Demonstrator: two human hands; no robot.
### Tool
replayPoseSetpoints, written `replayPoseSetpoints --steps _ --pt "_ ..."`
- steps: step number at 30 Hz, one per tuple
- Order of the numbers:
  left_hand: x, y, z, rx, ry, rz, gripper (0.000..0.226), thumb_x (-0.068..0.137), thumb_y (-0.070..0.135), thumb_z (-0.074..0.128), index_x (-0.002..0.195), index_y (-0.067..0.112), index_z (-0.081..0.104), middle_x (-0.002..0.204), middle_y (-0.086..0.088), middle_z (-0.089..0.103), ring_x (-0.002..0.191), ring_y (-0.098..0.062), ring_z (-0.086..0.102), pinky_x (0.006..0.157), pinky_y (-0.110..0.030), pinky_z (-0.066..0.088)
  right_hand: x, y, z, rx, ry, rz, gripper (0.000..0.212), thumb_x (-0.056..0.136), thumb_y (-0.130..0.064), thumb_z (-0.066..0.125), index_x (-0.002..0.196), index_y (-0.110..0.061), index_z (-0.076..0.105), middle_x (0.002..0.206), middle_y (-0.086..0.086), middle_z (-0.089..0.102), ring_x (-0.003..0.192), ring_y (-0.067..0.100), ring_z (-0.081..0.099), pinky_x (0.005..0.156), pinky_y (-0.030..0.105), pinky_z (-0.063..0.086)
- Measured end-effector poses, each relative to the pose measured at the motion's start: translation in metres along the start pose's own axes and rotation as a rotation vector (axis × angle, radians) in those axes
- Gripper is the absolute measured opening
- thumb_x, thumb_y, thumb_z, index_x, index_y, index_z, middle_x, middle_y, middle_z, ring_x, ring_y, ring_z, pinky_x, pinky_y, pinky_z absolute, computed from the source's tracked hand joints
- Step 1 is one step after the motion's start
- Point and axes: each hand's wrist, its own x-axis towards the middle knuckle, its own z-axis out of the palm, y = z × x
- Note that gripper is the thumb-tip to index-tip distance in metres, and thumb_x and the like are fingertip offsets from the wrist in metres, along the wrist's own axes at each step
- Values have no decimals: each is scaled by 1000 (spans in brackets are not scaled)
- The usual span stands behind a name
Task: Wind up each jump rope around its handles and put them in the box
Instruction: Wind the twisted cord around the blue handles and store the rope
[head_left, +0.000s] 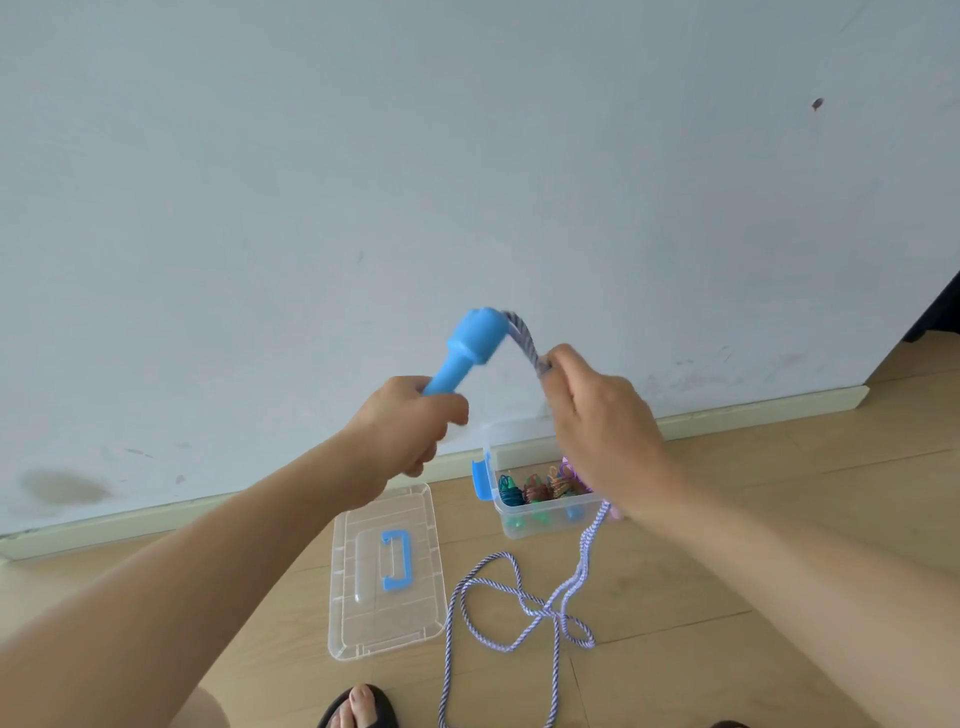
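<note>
Left hand (410, 426) grips the blue handle (467, 348), its long axis tilted up-right; right hand (597, 426) pinches the rope (524, 343) just beside its head; slack trails to the floor beside the box (545, 525)

- Left hand (410, 426) and right hand (602, 421): bare, no rings, no watch, no gloves.
- Both forearms were uncovered up to the frame edge; no sleeve showed.
- Below the hands, a foot (358, 709) wore a dark open-toed sandal, toes exposed.
- A bare knee showed low, beneath the left forearm.
</note>
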Motion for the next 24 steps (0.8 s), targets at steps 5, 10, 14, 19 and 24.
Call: replayPoseSetpoints --steps 5,10,14,19,24 --pt "9 -11 7 97 118 -77 9 81 18 59 79 12 55 67 -1 46 50 -17 40 49 -25 34 -23 -25 27 -576 -295 -351 24 79 -33 76 85 -18 59 52 -2 53 38 22 53 46 26 -2" --pt "14 -25 4 1088 232 250 11 85 29 52 89 19 48 71 3 48 67 -24 53 58 -29 39 -30 -44 24 -461 -389 -463 28 94 -36 57 73 -21 49 62 -1 56 52 25 37 45 32 11" --pt "6 -25 15 1365 119 477 44 87 61 49 99 18 45 68 6 40 64 -24 50 59 -31 38 -11 -41 0 -174 -478 -268 40 102 -32 39 64 -19 40 57 -5 42 53 12 38 51 29 24" --pt "-2 -31 18 1402 99 560 73 71 91 39 92 20 39 68 6 44 60 -25 50 56 -31 35 3 -32 -27 117 -589 -45 28 99 -23 53 83 -3 64 58 -1 42 43 6 43 34 14 35" --pt "-11 -29 18 1395 43 612 61 80 81 41 99 23 45 68 7 41 63 -24 47 60 -31 37 12 -12 -19 301 -624 16 19 88 -28 71 73 -17 70 61 -5 59 55 8 46 54 21 38"
